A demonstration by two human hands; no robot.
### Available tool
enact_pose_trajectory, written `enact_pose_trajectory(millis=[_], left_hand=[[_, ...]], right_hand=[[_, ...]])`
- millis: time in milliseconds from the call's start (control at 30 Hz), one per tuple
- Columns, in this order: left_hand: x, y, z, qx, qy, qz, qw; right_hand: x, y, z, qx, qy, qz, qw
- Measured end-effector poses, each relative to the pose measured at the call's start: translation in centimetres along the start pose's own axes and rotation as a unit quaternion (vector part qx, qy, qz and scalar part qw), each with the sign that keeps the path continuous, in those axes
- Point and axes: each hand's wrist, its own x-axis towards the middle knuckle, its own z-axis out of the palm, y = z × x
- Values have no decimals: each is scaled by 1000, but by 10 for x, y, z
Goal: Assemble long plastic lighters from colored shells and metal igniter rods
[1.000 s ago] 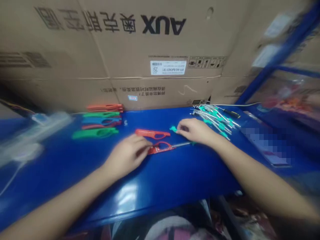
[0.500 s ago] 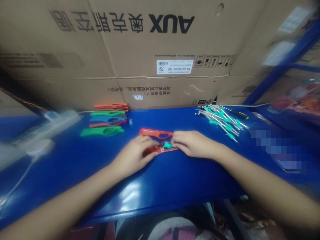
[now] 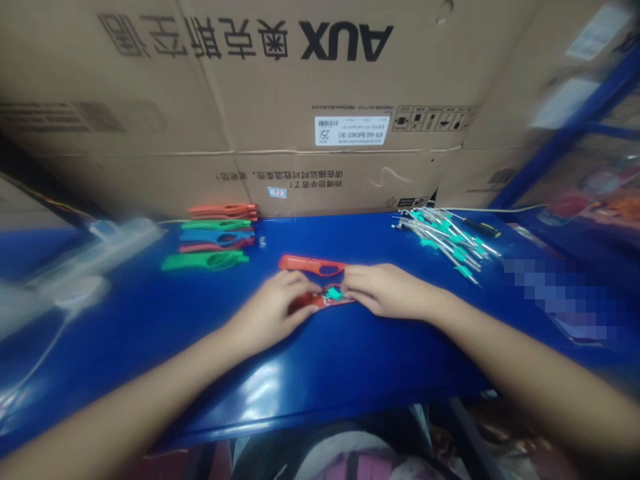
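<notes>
A red long-reach lighter casing (image 3: pixel 340 303) lies low over the table between my hands, with a teal trigger piece (image 3: pixel 333 293) and a thin white wire inside it. My left hand (image 3: pixel 280 300) is closed around its left end, thumb below and fingers above. My right hand (image 3: pixel 385 287) pinches the right end near the trigger; its fingertips partly hide what they touch. Just behind lies a second red casing half (image 3: pixel 313 265) with an oval opening, its right end against my right hand's fingers.
Green, blue, red and orange casings (image 3: pixel 215 237) lie stacked at the left back. Metal rods with teal pieces (image 3: pixel 445 240) lie right, beside a screwdriver (image 3: pixel 483 227). A white power strip (image 3: pixel 125 240) sits far left. A large cardboard box (image 3: pixel 250 133) walls off the blue table's (image 3: pixel 310 373) back.
Both hands stay nearly in place on the red lighter casing. The fingers shift very slightly; nothing is let go or picked up.
</notes>
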Motion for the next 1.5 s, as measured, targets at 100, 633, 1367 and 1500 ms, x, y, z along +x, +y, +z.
enact_pose_trajectory(millis=[100,633,1367,1500], left_hand=[[0,1,-1,-2,-6,-10,1000],[0,4,-1,-99,-25,-65,993],[1,5,-1,-105,-12,-43,993],[0,5,-3,-54,-39,11,998]], right_hand=[[1,0,3,5,6,-9,1000],[3,-1,13,-12,11,-37,999],[0,-11,4,-13,14,-48,999],[-2,-12,2,36,5,-13,999]])
